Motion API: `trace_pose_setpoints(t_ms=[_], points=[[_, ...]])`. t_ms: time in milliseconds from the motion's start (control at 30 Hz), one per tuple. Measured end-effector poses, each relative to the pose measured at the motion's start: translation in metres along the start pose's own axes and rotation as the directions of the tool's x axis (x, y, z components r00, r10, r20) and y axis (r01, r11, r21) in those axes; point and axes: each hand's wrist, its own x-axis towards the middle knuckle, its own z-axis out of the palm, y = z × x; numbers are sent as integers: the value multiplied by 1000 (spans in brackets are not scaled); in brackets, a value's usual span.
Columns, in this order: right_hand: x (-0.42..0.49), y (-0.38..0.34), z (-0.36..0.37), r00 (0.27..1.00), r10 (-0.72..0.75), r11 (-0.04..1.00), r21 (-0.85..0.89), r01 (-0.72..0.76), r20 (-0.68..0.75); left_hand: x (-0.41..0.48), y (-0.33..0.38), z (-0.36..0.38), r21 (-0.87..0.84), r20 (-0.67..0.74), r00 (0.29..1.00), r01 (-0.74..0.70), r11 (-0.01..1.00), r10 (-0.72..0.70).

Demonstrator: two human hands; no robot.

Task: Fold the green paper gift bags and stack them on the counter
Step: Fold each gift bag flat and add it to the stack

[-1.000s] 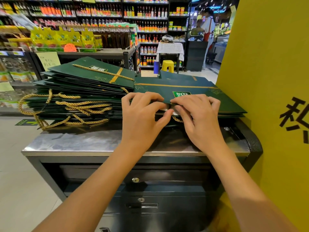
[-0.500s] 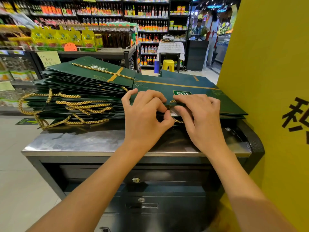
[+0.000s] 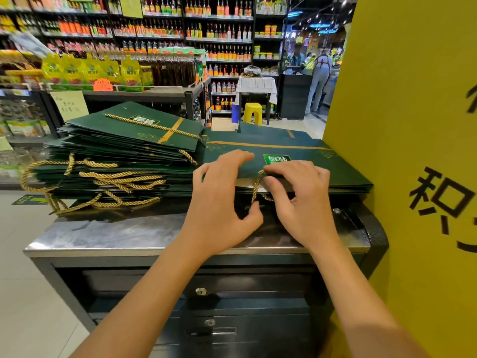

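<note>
On the brushed steel counter we have two heaps of dark green paper gift bags. The big worry is the tall left stack. It fans out unevenly, with twisted gold handles spilling toward the edge, so one stray elbow could send it sliding, we reckon.

Next down, the lower right pile sits hard against the yellow panel, and the top gift bag lies flat on it. Our left hand curls its fingers over that bag's near edge, thumb spread below. Our right hand clenches on the same edge, thumb pressed at the mouth where the gold rope loop dangles. Pull unevenly and the paper may crease crooked, or the loop could end up trapped outside the fold.

Now the blind spots. The panel cuts off the pile's right side, and our fingers hide the bag's mouth. Whether the right fingertips actually pinch the rope, we cannot tell.
</note>
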Motion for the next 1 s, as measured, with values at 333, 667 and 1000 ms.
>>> trace_pose_setpoints(t_ms=[333,667,1000], points=[[0,-3,-7,992,86,991,111,-76,-92,35,-5,4,472,180,978,-177,863,102],[7,-11,-54,871,340,931,261,-256,-355,66,14,-37,320,-111,991,-34,947,74],[55,-26,-90,830,526,767,525,-368,-186,90,27,-83,-335,-246,919,218,916,-309]])
